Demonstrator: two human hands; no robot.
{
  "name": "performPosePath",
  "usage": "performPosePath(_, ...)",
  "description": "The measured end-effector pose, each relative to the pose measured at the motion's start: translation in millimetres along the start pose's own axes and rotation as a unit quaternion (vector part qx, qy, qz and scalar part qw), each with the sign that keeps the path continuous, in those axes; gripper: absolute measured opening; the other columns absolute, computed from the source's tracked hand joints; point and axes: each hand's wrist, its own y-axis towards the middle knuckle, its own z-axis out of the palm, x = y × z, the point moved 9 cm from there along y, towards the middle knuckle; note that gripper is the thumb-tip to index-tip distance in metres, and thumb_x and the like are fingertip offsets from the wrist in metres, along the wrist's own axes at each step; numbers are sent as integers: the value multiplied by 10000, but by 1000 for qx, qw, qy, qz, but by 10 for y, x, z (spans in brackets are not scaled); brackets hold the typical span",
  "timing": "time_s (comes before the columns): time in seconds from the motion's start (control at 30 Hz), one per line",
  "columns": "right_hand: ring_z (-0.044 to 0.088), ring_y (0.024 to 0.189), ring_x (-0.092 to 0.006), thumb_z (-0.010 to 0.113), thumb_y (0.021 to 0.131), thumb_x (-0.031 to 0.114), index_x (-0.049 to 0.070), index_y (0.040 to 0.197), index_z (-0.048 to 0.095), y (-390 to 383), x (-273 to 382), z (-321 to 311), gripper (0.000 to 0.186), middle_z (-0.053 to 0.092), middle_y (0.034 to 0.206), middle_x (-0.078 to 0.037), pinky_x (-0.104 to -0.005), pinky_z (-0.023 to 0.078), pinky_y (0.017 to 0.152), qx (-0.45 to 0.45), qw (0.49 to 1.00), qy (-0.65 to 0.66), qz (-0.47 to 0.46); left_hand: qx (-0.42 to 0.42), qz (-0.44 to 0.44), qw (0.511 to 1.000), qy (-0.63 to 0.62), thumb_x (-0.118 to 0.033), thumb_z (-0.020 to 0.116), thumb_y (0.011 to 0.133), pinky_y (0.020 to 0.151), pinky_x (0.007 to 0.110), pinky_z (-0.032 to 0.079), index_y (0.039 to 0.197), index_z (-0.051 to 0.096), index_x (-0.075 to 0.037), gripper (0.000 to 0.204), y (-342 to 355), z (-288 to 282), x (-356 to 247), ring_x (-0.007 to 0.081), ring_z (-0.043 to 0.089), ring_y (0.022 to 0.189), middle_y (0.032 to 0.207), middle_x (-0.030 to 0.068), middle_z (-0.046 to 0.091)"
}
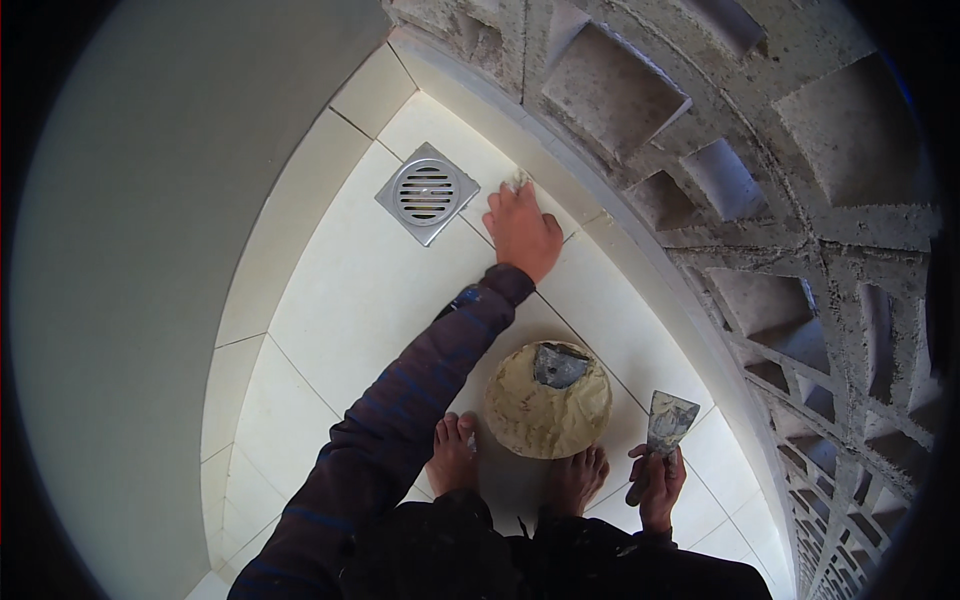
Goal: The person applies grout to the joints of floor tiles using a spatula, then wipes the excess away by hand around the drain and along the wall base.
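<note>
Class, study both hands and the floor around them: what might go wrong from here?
1. The round load of beige paste sits close to the bare feet; a shifting foot might knock it and soil the tiles.
2. The smeared scraper in the right hand could drop paste on the floor.
3. The left hand is near the drain; loose bits might slip through its slots.
</note>
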Motion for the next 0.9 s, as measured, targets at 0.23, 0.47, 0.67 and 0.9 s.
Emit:
performPosePath(0.23, 584, 619, -109, 482, 1060, 181, -24, 1185, 556, 31, 15, 307, 251, 703, 933, -136, -242, 463, 542, 5, 1000, 9, 9, 54, 98, 991, -70, -69, 572, 811, 922, 529, 369, 1293, 584, 36, 494, -612, -92, -272, 378, 497, 1121, 1213, 216, 558)
performPosePath(0.47, 580, 618, -105, 482, 1057, 174, -22, 1191, 552, 23, 7, 453, 248, 698, 929, -138, -236, 457, 540, 7, 1000, 1, 5, 53, 124, 985, -104, -47, 600, 788, 895, 476, 426, 1200, 626, 22, 419, -595, -569, 164, 368, 531, 1085, 1177, 213, 590)
performPosePath(0.67, 579, 618, -106, 481, 1055, 170, -23, 1189, 554, 190, -43, 513, 245, 698, 929, -139, -238, 459, 543, 13, 1000, 2, 11, 47, 160, 981, 94, -63, 626, 793, 882, 455, 427, 1249, 613, 8, 461, -254, -925, 770, 356, 525, 1033, 1199, 223, 582)
performPosePath(0.9, 580, 617, -108, 476, 1053, 167, -29, 1199, 555, 365, -181, 554, 257, 699, 939, -138, -238, 457, 542, 19, 1000, -8, 13, 9, 222, 961, 162, -136, 657, 820, 892, 446, 409, 1238, 640, -24, 433, 98, -735, 765, 324, 516, 1057, 1192, 185, 585)
